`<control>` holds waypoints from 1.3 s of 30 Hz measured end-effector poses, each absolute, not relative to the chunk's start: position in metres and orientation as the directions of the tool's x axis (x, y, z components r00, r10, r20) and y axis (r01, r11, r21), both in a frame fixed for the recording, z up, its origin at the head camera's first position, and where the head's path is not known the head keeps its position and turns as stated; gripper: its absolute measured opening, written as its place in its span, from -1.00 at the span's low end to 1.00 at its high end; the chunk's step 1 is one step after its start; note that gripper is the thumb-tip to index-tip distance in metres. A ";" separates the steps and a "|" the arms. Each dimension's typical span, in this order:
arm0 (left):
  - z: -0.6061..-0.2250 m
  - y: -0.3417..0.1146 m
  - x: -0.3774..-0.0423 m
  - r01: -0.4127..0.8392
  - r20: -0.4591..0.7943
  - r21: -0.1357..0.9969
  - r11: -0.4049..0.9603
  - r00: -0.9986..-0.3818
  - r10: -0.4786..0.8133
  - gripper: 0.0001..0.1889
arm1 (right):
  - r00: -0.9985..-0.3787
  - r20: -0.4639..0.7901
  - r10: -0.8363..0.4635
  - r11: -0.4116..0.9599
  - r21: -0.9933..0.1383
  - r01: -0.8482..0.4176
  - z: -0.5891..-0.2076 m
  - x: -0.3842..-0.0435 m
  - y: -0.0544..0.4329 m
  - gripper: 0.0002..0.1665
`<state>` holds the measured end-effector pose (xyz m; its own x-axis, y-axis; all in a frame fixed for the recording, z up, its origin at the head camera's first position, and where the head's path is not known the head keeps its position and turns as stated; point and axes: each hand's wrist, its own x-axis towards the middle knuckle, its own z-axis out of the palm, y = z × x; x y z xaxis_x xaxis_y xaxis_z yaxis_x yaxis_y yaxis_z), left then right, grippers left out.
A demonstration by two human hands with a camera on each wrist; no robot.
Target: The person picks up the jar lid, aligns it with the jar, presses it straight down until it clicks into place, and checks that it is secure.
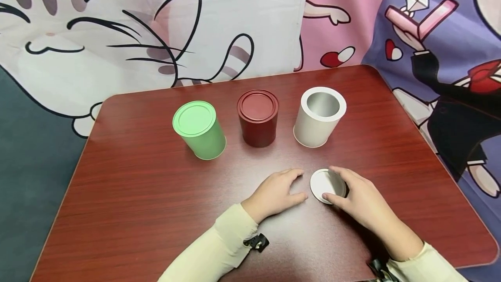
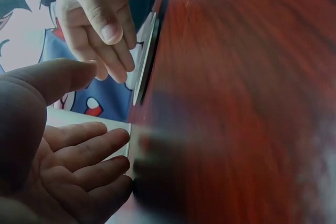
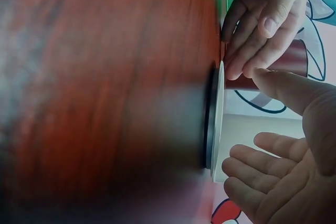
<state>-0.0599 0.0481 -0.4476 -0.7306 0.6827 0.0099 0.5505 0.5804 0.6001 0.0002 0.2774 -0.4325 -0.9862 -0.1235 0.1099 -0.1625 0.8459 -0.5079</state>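
Observation:
A round white lid (image 1: 325,182) lies flat on the table; edge-on, it is a thin disc (image 3: 218,124) in the right wrist view. My right hand (image 1: 364,200) hovers at the lid's right side, thumb and fingers spread over its rim; contact cannot be told. Just left of the lid, my left hand (image 1: 273,196) holds nothing, its thumb and fingers parted and pointing towards the lid. Behind the hands stands a white can (image 1: 316,127) with an open top. To its left are a dark red can (image 1: 258,132) and a green can (image 1: 206,140), both with lids on.
The reddish-brown wooden table (image 1: 129,195) has rounded corners. Behind it hangs a cloth (image 1: 250,8) printed with a cartoon cat and figures. Dark straps (image 1: 256,243) sit at the wrists over pale sleeves (image 1: 219,245).

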 end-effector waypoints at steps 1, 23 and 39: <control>-0.447 0.049 -0.060 0.552 0.006 0.601 0.578 -0.726 0.687 -0.40 | -0.986 0.109 -0.126 0.847 -0.506 -0.164 -0.433 0.000 0.278 -0.21; -0.450 0.061 -0.057 0.596 -0.001 0.579 0.556 -0.681 0.732 -0.40 | -0.982 0.090 -0.169 0.868 -0.459 -0.191 -0.441 0.011 0.296 -0.17; -0.453 0.064 -0.055 0.618 0.005 0.532 0.579 -0.686 0.727 -0.36 | -0.967 0.169 -0.190 0.882 -0.404 -0.244 -0.442 0.007 0.297 -0.16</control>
<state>-0.0555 0.0636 -0.4526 -0.6864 0.7272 0.0052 0.6177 0.5791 0.5321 0.0067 0.2972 -0.4421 -0.9672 -0.1901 0.1688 -0.2438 0.8816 -0.4041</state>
